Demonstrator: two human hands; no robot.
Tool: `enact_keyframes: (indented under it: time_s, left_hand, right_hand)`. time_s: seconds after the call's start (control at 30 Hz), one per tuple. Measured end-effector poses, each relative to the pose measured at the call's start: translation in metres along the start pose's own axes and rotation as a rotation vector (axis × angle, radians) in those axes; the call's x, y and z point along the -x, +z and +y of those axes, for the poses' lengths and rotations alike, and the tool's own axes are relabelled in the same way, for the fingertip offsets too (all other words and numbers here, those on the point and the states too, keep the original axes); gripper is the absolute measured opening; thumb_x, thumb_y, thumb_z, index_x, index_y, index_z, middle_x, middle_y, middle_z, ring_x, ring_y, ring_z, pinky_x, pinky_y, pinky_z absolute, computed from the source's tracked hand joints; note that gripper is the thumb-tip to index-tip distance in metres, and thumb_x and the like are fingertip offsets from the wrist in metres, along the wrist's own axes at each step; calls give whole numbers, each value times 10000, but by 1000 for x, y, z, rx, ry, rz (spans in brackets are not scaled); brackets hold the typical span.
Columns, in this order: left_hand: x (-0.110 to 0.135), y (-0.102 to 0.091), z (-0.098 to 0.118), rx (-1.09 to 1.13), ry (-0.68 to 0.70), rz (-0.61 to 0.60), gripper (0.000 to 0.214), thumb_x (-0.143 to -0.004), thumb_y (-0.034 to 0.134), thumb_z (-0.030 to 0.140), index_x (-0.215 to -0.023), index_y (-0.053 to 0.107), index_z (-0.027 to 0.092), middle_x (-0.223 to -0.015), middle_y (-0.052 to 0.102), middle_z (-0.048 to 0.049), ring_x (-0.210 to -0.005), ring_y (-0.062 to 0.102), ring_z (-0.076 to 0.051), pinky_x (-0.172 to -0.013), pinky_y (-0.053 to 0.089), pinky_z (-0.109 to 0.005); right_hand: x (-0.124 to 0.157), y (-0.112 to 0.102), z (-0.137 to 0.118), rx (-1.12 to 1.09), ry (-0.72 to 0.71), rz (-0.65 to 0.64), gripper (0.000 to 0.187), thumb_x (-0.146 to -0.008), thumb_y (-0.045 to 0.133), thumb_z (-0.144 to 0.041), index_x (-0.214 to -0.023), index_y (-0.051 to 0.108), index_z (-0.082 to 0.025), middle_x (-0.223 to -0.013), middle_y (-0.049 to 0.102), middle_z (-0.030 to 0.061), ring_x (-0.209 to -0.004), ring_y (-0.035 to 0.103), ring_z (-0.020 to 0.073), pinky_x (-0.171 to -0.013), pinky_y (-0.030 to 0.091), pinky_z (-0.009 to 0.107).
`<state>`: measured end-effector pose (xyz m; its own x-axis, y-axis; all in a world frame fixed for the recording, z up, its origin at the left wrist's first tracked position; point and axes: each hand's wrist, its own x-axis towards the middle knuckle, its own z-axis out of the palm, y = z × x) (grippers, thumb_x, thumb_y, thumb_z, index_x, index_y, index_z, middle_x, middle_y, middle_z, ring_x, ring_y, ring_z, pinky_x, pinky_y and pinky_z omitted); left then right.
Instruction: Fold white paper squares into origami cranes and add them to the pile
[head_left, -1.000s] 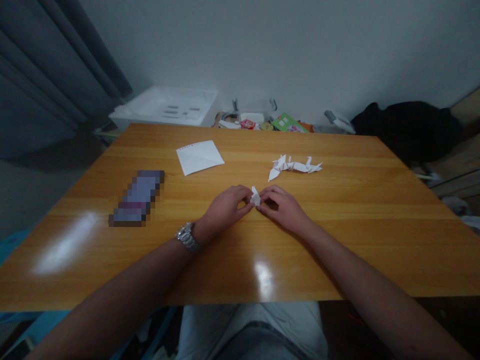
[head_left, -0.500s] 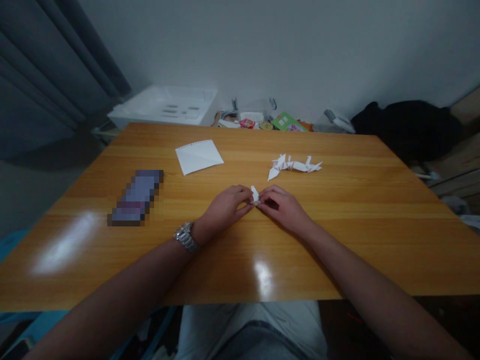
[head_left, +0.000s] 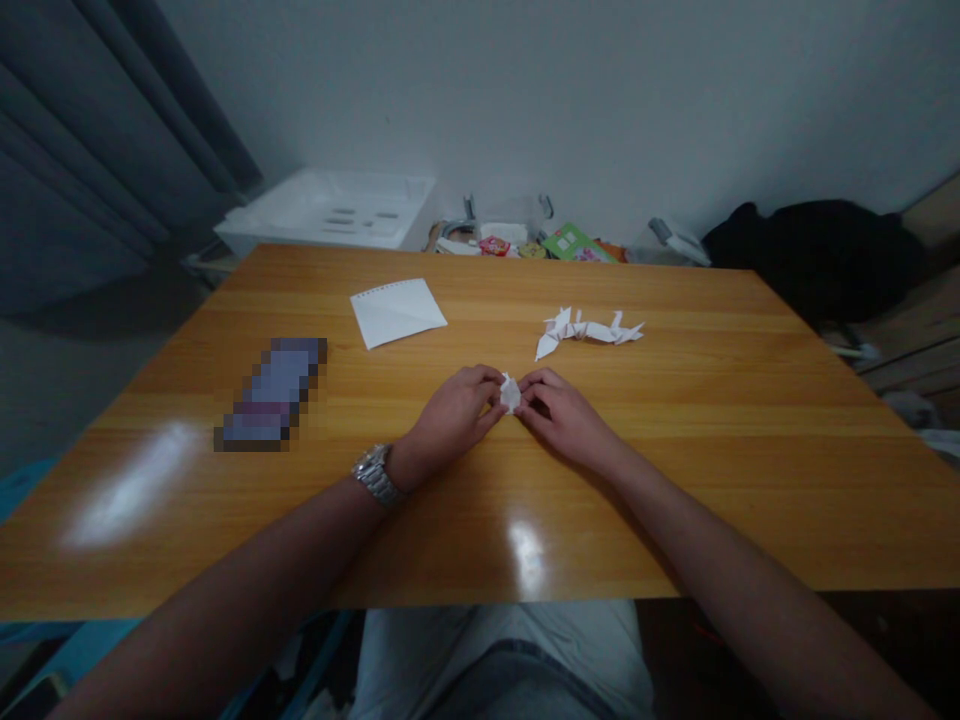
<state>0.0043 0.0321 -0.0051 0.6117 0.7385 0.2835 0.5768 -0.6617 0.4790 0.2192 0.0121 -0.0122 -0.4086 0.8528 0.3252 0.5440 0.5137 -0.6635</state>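
Note:
A small piece of folded white paper is pinched between my two hands, low over the middle of the wooden table. My left hand, with a metal watch on its wrist, grips the paper's left edge with thumb and fingers. Thumb and fingers of my right hand close on the right edge. Beyond my right hand lies a row of folded white paper figures, apparently touching one another. A white sheet with a perforated top edge rests farther back on the left.
A pixelated phone-like object lies on the table's left side. Past the far edge stand a white plastic tray, a green packet and other small items. Something black sits beyond the right corner.
The folded paper between my fingers has turned or opened and now shows a wider, flatter face. Both hands have shifted only slightly. The other things on the table stay in place.

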Motion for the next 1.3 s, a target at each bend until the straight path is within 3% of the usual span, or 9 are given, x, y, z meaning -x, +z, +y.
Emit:
enact_keyframes:
  time_s: [0.1, 0.27, 0.53, 0.8, 1.0, 1.17, 1.3]
  left_hand:
    - [0, 0, 2, 11, -23, 1, 121, -958, 588, 259, -886, 644, 180, -1173, 668, -96, -1090, 620, -246, -998, 500, -400]
    - [0, -4, 4, 60, -144, 20, 165, -919, 634, 289, -1047, 564, 212, -1006, 693, -52, -920, 648, -239, -828, 526, -379]
    - [2, -2, -1, 112, -176, 45, 239, -897, 695, 311, -1068, 550, 229, -1028, 696, -33, -926, 664, -224, -812, 523, -356]
    - [4, 0, -6, 35, -66, 53, 224, -964, 638, 320, -1142, 703, 200, -1301, 616, -85, -1132, 640, -229, -1004, 521, -371]
    - [7, 1, -3, -69, -31, 44, 384, -972, 616, 430, -1273, 692, 202, -1279, 598, -120, -1160, 598, -264, -1033, 504, -407]
    - [7, -2, -1, -87, 11, 30, 356, -977, 615, 373, -1296, 686, 234, -1194, 594, -107, -1093, 582, -251, -976, 506, -400]
    - [5, -5, 2, -114, 39, -13, 321, -991, 592, 304, -1290, 685, 233, -1109, 630, -83, -1023, 582, -238, -935, 500, -388]
  right_hand:
    - [0, 0, -1, -10, 54, 16, 48, -911, 655, -191, -874, 628, -205, -1015, 655, 66, -942, 612, 213, -855, 494, 364]
    - [1, 0, -4, 14, 126, 63, 103, -875, 701, -209, -917, 609, -230, -892, 662, 9, -789, 598, 187, -719, 462, 312]
    - [5, -2, -5, 78, -30, 66, 34, -928, 684, -220, -957, 690, -235, -1083, 692, 79, -1000, 659, 235, -871, 527, 393]
    - [7, -3, -3, 156, -116, 17, 106, -967, 641, -254, -978, 742, -225, -1169, 675, 111, -1057, 658, 247, -939, 547, 431]
    - [9, -5, -3, 193, -184, 5, 160, -980, 632, -288, -976, 778, -225, -1228, 671, 124, -1135, 624, 259, -990, 525, 459]
    - [8, -6, -2, 176, -190, 0, 162, -975, 636, -271, -1060, 773, -255, -1220, 666, 104, -1132, 620, 248, -984, 529, 457]
    - [6, -9, 5, 198, -153, 39, 198, -972, 628, -219, -1133, 744, -215, -1181, 689, 108, -1091, 645, 239, -961, 544, 429]
